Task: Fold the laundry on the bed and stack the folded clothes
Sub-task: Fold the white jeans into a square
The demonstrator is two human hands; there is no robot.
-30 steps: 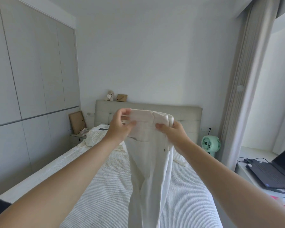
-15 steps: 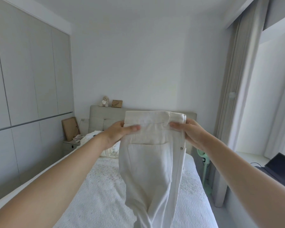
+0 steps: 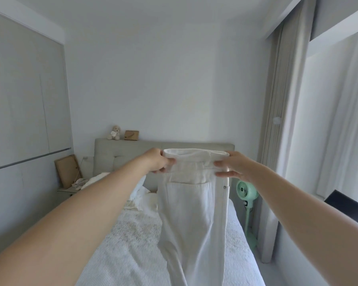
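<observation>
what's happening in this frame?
A person holds up white trousers by the waistband over the bed, left hand gripping one end, right hand the other. The legs hang down together, nothing folded yet. More crumpled white laundry lies near the headboard. No folded stack shows.

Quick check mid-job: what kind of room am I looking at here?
Almost certainly a home bedroom: a bed with white ribbed bedding and a grey padded headboard, a small bedside table to its left, and full-height grey wardrobe panels along the left wall.
</observation>
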